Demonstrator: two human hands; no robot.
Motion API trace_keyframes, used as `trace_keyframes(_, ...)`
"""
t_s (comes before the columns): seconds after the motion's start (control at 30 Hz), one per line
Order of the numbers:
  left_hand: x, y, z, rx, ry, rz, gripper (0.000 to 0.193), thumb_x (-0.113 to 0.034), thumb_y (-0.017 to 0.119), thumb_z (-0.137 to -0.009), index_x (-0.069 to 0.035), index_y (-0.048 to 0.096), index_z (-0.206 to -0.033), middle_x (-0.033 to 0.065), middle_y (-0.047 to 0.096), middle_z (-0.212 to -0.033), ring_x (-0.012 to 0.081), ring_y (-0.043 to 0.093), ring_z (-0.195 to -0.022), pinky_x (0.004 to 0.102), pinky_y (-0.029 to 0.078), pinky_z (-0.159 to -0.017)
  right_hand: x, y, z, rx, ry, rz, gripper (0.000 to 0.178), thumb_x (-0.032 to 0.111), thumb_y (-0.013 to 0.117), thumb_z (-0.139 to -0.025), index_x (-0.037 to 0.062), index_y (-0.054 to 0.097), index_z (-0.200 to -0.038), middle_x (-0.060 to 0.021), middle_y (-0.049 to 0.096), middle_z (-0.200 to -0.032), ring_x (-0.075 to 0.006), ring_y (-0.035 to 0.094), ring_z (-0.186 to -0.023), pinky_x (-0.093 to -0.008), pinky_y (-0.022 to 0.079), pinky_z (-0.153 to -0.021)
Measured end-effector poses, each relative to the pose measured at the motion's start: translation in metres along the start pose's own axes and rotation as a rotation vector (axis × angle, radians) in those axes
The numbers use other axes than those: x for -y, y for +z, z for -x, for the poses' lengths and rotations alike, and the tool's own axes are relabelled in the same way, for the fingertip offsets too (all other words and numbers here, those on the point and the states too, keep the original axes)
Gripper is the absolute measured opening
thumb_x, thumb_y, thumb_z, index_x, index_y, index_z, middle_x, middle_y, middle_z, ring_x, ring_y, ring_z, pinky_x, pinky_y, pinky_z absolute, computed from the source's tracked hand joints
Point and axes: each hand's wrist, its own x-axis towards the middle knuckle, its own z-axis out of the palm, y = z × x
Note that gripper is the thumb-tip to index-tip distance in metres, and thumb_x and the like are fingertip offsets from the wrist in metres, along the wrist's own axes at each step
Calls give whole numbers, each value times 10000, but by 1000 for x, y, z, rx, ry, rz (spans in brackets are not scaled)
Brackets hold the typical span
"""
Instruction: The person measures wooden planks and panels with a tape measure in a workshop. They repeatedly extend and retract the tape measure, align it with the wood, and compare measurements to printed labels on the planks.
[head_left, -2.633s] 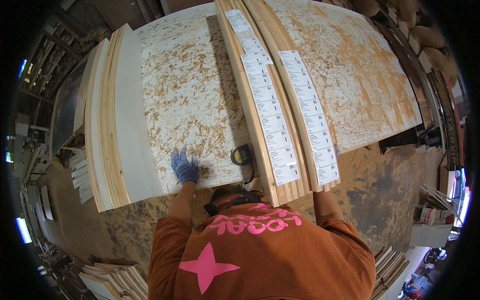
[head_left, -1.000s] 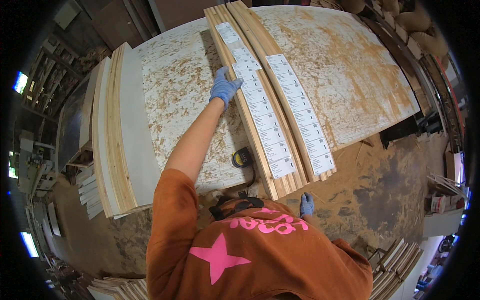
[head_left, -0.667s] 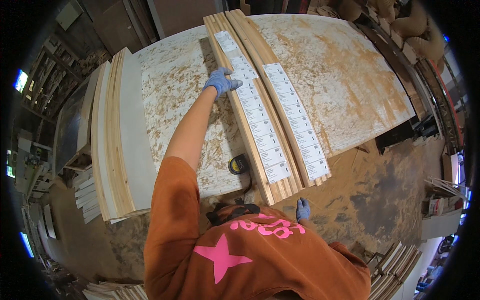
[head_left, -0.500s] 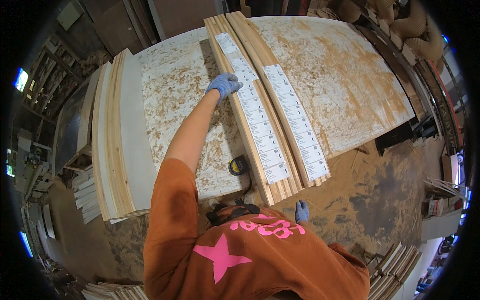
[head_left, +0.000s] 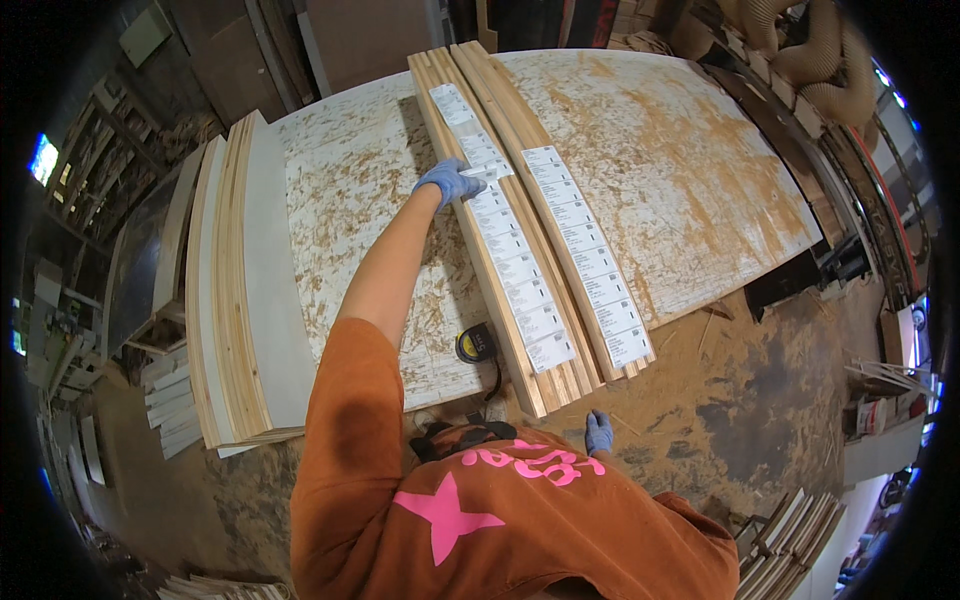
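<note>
on the left bundle of wooden strips [head_left: 536, 250], mid-length: left hand [head_left: 448, 184] has come up from the bare board beside the tape measure [head_left: 475, 343] and now sits on the column of white labels [head_left: 515, 260]. right hand [head_left: 599, 432] has moved off the right bundle [head_left: 515, 118] and hangs below the near ends, over the floor. since half a second ago the left fingers barely shift; a label at the tips looks skewed, maybe lifting. my read: left hand is busy with the labels, right one idle

label column vs fingers: directly under the left fingertips, most of it running from there toward the body, a shorter run beyond. left fingers bent; can't tell if they pinch a label or just press. right fingers look together, nothing seen in them, grip can't be told
</note>
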Motion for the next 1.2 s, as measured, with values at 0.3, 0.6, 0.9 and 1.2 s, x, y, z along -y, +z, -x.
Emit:
trace_keyframes(0.3, 20, 11, 54, -550, 198, 370, 439, -154, 666, -801, 37, 493, -1157, 163, 634, -993, 238, 624, -880, 308, 498, -770, 5, 5, 5, 79, -18, -29, 348, 239, 556, -889, 4, 574, -1145, -177, 624, -1082, -251, 593, -981, -333, 449, -875)
trace_keyframes(0.6, 56, 4, 205, -579, 307, 1013, 672, 15, 687, -760, -12, 330, -1329, 114, 545, -1156, 205, 565, -1024, 306, 488, -881, 50, 45, 2, 603, 17, 113, 393, 288, 579, -877, -11, 583, -1132, -142, 637, -1073, -213, 590, -950, -335, 457, -842)
trace_keyframes(0.9, 62, -22, 389, -663, 313, 883, 833, -1, 670, -783, -88, 162, -1437, 149, 523, -1212, 214, 542, -1081, 345, 453, -934, 109, 88, 58, 809, 244, -195, 255, 187, 598, -880, 16, 609, -1069, -74, 641, -894, -133, 571, -820, -263, 469, -782)
trace_keyframes(1.2, 104, -43, 534, -778, 344, 829, 799, 26, 642, -793, -19, 146, -1418, 158, 472, -1242, 209, 514, -1115, 328, 432, -957, 194, 127, 128, 513, -849, 104, 304, 130, 638, -822, 26, 592, -1103, -127, 615, -1042, -220, 579, -946, -312, 439, -884)
